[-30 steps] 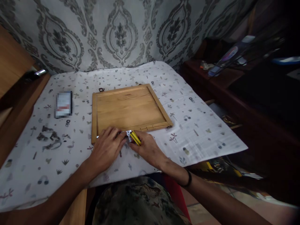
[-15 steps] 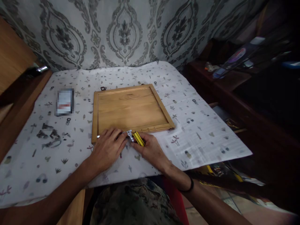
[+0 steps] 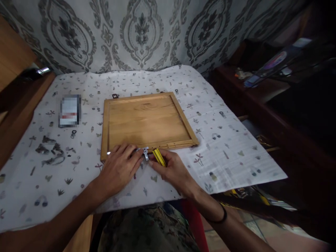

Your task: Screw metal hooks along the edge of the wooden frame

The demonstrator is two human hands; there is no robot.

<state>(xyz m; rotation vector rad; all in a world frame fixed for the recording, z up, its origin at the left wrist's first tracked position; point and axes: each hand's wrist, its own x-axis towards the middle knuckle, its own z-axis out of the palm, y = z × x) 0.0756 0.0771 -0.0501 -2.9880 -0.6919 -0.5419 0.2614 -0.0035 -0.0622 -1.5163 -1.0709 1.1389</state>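
A framed wooden panel [image 3: 144,122] lies flat on the cloth. Along its near edge, my left hand [image 3: 120,168] is closed over the frame, fingers bent and fingertips against a silver metal hinge [image 3: 145,153]. The hinge's exposed end sticks out between my hands; the rest is hidden under my fingers. Just right of it, my right hand [image 3: 172,169] grips a yellow-handled tool [image 3: 160,157]. The tool's working end cannot be made out. Another small silver piece [image 3: 108,153] shows at the frame's near-left corner, beside my left hand.
Several loose metal pieces [image 3: 54,150] lie on the patterned cloth [image 3: 225,164] at the left, below a phone [image 3: 69,110]. Behind the table hangs a patterned curtain [image 3: 141,35]. A bottle [image 3: 278,63] rests on dark furniture [image 3: 259,94] at the right.
The view has shifted slightly. My right hand has turned the yellow-handled tool a little, showing a broader yellow side. My left hand stays at the hinge.
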